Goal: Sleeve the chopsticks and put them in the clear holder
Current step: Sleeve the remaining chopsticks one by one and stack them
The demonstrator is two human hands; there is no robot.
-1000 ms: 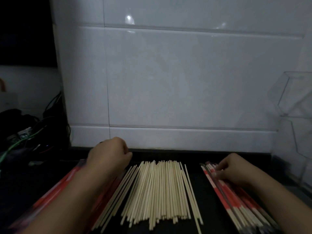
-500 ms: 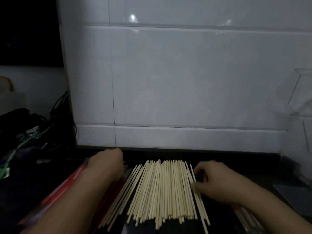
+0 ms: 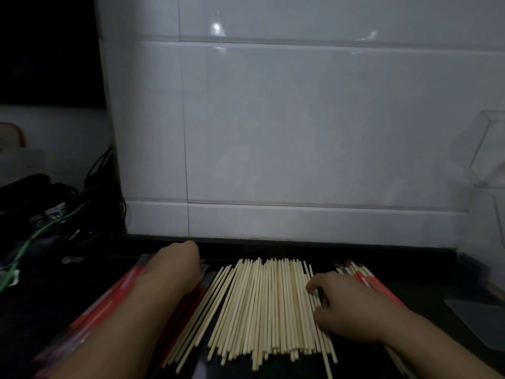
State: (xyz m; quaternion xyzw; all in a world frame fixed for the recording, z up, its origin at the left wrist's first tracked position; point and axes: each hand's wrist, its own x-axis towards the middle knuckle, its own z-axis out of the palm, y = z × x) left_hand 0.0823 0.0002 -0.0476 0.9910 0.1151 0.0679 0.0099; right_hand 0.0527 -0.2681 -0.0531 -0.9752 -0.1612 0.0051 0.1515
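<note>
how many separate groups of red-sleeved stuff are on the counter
2. One stack of red sleeves lies left of the bare chopsticks, under the left hand. The other, sleeved chopsticks, lies right, partly hidden behind the right hand.

Dim, grainy view with glare spots on the white tiles [image 3: 300, 119], edges darkened.

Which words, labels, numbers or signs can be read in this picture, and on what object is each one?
None can be read.
Red sleeves under the left hand: no print can be made out; too dark and blurred.
Small white block among the cables: dark marks, too small to read.
</note>
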